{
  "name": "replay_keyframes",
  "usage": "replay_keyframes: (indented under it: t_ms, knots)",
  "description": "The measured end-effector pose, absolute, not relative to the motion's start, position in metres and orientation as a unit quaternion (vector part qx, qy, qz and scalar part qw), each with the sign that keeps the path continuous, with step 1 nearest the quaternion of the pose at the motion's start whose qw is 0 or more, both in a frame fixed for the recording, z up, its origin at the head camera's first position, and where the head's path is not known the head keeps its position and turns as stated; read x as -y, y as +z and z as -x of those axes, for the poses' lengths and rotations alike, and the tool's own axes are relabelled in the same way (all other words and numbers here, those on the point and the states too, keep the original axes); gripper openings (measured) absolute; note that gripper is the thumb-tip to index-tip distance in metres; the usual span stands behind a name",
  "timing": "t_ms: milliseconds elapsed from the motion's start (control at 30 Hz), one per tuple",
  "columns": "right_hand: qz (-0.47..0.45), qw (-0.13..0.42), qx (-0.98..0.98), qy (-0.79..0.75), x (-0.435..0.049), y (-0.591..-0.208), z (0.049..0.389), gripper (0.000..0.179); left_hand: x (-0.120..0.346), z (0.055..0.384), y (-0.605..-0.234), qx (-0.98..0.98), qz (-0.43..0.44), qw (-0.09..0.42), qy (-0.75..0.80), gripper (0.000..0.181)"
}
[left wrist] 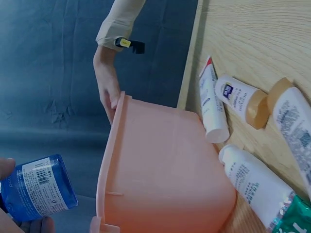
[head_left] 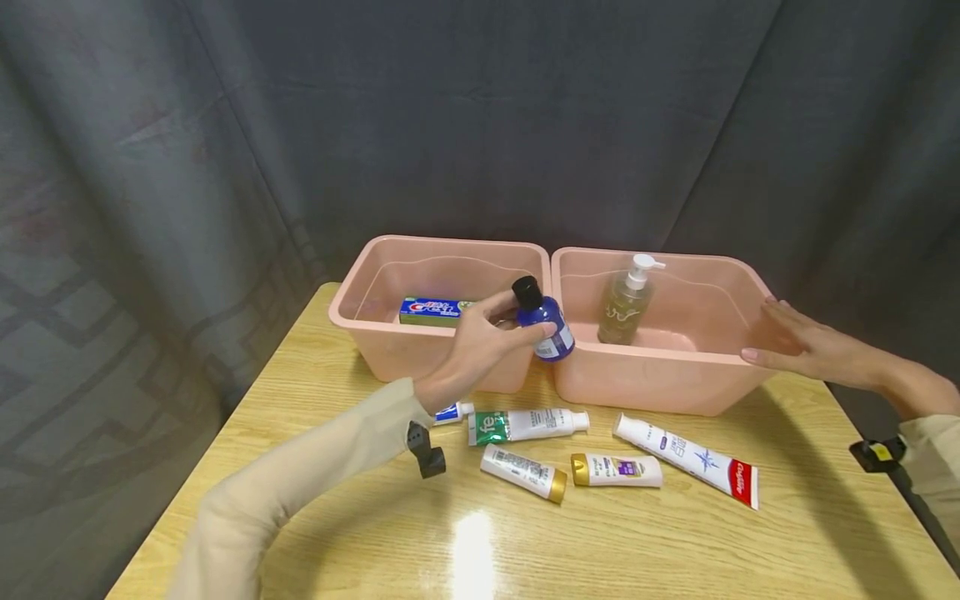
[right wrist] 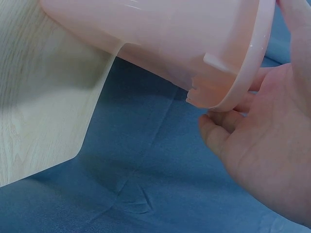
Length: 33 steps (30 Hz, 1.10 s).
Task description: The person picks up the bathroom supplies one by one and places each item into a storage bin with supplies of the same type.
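We can read "Crest" on the blue-and-green box (head_left: 429, 312), "Colgate" on the red end of the white tube (head_left: 693, 459), and "fe" on the green-ended tube (head_left: 528, 424) — while the blue bottle (left wrist: 39, 188) carries a barcode (left wrist: 43, 176) and print too small for us.

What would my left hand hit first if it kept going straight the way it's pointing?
Likely the right-hand pink bin, near its left end. The left hand, holding the blue bottle, may be high enough to clear it; depth is unclear.

Glossy bottle (left wrist: 41, 188), perhaps plastic; smooth plastic bins (head_left: 652, 379); shiny wood-grain table (head_left: 375, 533); matt cloth curtain (head_left: 487, 125).
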State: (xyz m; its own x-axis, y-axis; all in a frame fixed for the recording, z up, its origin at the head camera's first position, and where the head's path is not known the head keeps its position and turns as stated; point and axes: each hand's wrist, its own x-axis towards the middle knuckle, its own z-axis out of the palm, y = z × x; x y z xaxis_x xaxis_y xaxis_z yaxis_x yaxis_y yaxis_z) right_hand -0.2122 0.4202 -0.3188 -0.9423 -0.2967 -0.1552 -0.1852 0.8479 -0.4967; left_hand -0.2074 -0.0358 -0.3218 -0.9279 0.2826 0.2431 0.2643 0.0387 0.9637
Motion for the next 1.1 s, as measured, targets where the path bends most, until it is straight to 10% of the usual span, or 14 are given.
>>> replay_keyframes:
  t_ms: [1100]
  knots:
    - [0.131,0.124,-0.956,-0.230,-0.423,-0.318,0.218,0.101,-0.026,0.237,-0.311,-0.649,-0.112,0.046,0.751,0.046]
